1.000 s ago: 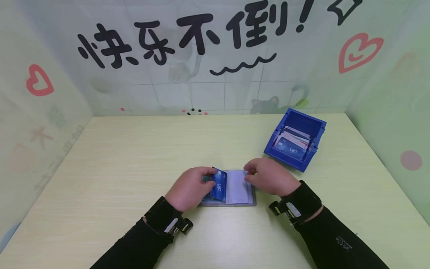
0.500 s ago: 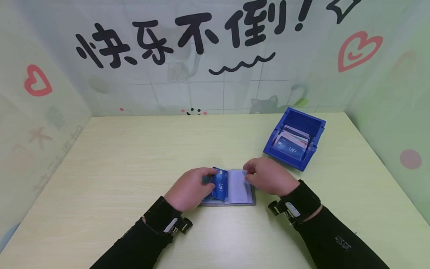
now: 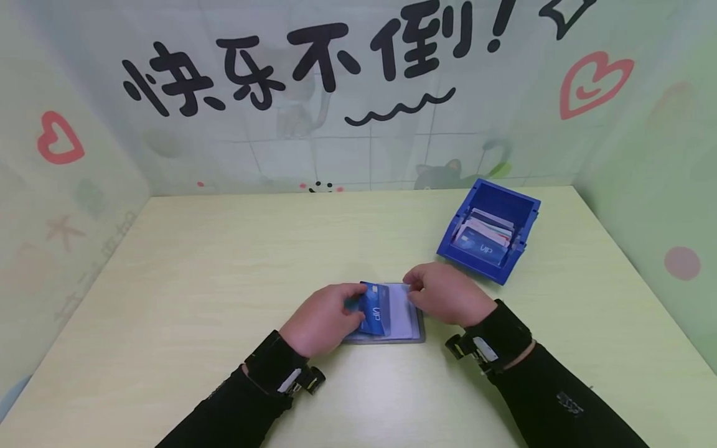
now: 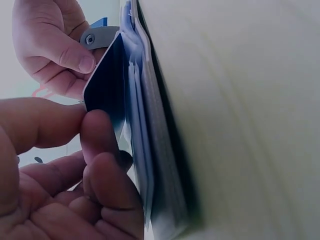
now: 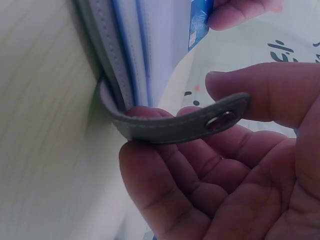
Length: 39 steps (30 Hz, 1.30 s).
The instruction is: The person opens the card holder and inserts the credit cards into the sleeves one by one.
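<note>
In the head view my left hand (image 3: 327,317) pinches a blue VIP card (image 3: 372,305) by its left edge between thumb and index finger. The card stands tilted over the open card holder (image 3: 402,311), its right part against a clear sleeve; the left wrist view shows the dark side of the card (image 4: 107,82) leaning from the pages. My right hand (image 3: 445,292) is at the holder's right edge. In the right wrist view its curled fingers hold the holder by its grey snap strap (image 5: 170,130) and page edges, the thumb near the strap's tip.
A blue tray (image 3: 518,211) stands at the back right, with several cards (image 3: 484,239) leaning in it, a blue VIP card in front. The light wooden table (image 3: 252,249) ends at a printed backdrop (image 3: 336,155) behind and on both sides.
My left hand has moved slightly right with the VIP card, which now sits farther right over the holder's page, overlapping the clear sleeve. The right hand stays at the holder's edge.
</note>
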### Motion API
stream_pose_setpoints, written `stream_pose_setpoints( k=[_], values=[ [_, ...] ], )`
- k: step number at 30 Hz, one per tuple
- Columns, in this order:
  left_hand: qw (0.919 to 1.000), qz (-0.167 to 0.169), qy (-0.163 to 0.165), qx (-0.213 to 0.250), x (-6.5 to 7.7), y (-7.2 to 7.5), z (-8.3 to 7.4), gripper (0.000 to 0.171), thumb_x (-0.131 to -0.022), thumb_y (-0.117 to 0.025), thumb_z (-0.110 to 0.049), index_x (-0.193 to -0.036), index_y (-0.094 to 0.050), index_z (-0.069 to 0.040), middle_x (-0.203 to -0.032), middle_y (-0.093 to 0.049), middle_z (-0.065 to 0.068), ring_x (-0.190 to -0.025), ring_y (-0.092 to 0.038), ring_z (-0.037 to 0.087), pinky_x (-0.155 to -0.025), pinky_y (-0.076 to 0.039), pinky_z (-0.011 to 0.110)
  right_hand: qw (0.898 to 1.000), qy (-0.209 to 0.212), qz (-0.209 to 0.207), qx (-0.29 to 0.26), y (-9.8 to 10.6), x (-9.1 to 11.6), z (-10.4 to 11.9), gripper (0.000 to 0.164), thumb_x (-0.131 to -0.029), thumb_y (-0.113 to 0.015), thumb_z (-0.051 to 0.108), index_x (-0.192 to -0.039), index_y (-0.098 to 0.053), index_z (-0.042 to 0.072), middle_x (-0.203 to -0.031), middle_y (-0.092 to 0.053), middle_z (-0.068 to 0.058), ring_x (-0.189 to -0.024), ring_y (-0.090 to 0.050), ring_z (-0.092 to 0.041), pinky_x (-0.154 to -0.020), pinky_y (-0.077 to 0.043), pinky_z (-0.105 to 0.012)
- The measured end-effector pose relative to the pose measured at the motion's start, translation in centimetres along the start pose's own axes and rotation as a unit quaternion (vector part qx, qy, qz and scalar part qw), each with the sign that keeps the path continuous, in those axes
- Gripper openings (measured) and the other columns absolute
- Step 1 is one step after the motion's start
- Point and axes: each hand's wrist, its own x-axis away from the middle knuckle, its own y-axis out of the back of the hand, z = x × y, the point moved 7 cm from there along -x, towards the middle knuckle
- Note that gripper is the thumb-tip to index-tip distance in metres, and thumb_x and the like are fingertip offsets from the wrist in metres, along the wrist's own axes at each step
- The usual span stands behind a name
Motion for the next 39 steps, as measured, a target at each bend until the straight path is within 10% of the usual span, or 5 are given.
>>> stream_pose_setpoints(
  k=[39],
  values=[
    [0.9968,0.008,-0.033,-0.072,-1.1,-1.7,-2.0,0.058,-0.094,-0.072,-0.007,-0.148,-0.053,0.0,-0.146,-0.058,0.017,-0.124,-0.059,0.027,-0.114,-0.049,0.046,0.999,0.024,-0.011,-0.019,-0.7,-0.4,-0.2,0.046,-0.104,-0.057,0.008,-0.15,-0.054,0.006,-0.138,-0.068,-0.012,-0.116,-0.064,-0.026,-0.104,-0.056,-0.045]
  ],
)
